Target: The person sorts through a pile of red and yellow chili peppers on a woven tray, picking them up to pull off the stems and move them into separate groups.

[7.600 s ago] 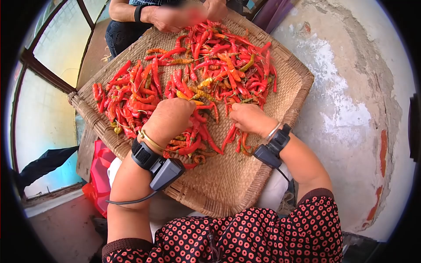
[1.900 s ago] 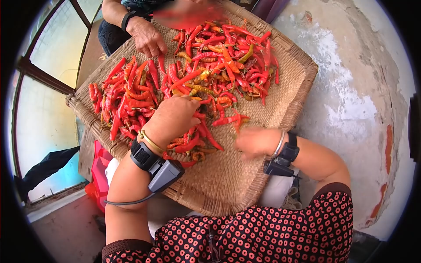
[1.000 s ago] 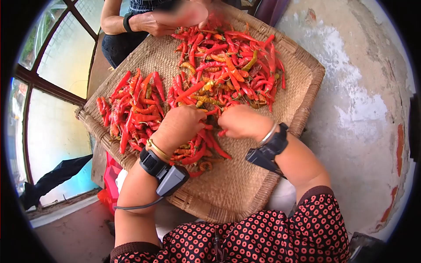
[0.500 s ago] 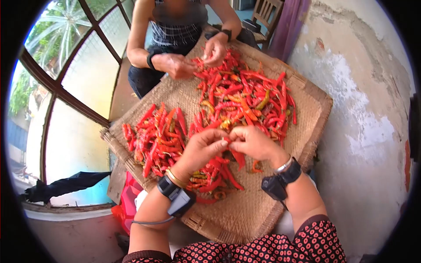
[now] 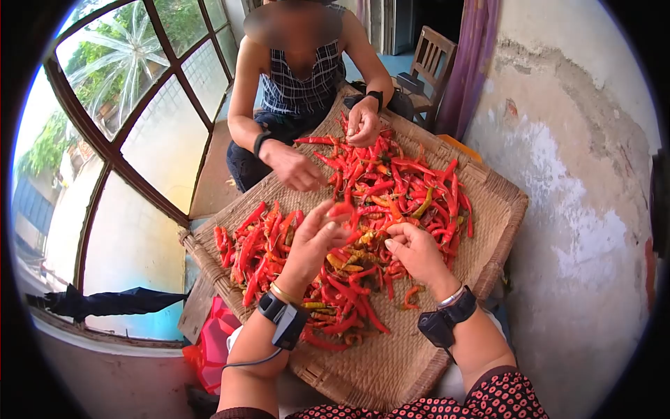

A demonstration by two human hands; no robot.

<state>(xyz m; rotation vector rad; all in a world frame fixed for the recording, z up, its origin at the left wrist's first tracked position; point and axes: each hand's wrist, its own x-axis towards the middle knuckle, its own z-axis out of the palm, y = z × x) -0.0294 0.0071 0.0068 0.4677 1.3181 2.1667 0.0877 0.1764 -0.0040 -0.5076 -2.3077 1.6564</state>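
Observation:
Red chili peppers (image 5: 412, 188) lie in heaps on a woven tray (image 5: 398, 342), with some yellowish ones (image 5: 342, 262) near the middle. My left hand (image 5: 314, 244) is raised over the heap, its fingers apart, and a blurred red pepper (image 5: 340, 211) shows just beyond its fingertips. To the right, my right hand (image 5: 420, 257) is over the peppers with thumb and forefinger pinched together; what they hold, if anything, is too small to make out. A curved orange-red pepper (image 5: 412, 298) lies apart below my right hand.
Across the tray a person in a checked top has one hand (image 5: 296, 167) over its left side and the other (image 5: 364, 124) at the peppers. A wall (image 5: 558, 209) stands at the right. Windows, a dark umbrella (image 5: 125, 302) and a red bag (image 5: 215, 346) are at the left.
My hands have moved apart from where they met over the tray, and my left fingers have spread. The other person's hands have separated too. The view has tilted up slightly.

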